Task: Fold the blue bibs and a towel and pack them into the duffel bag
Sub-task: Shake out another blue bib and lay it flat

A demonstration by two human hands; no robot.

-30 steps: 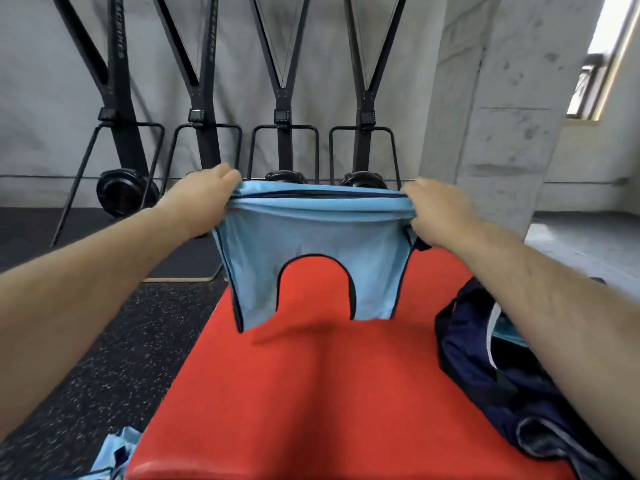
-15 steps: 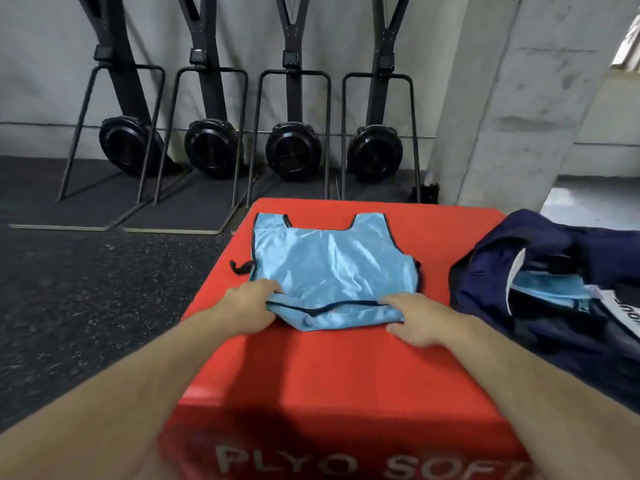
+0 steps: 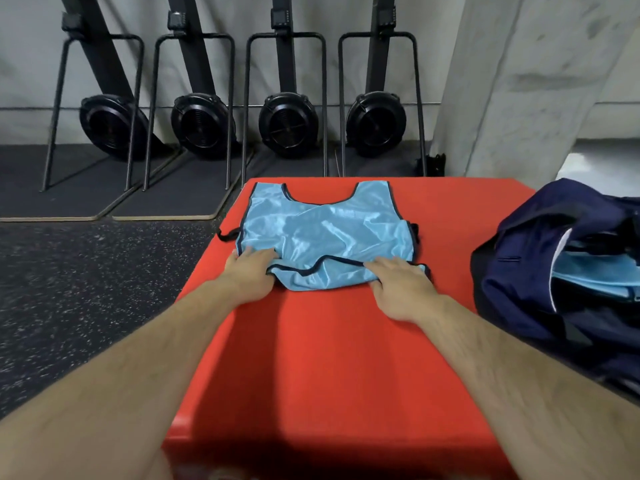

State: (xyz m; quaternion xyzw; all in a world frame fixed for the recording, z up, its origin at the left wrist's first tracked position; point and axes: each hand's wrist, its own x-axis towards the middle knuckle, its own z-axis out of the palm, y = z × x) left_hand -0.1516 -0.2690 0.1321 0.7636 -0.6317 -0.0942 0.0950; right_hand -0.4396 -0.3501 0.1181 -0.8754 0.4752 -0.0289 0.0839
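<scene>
One blue bib (image 3: 325,237) flat on red plyo box (image 3: 329,358), neckline pointing away, long axis left-right. Left hand (image 3: 251,273) and right hand (image 3: 401,289), fingers flat, press its near hem. One navy duffel bag (image 3: 540,271) at right, open, blue fabric inside. Four black rowing machines (image 3: 287,124) upright at wall.

bib (image 3: 327,237): 1 | duffel bag (image 3: 526,258): 1 | hands: 2 | red box (image 3: 329,358): 1 | black machines: 4

Blue bib (image 3: 325,233) flat, navy duffel bag (image 3: 540,271) open
</scene>
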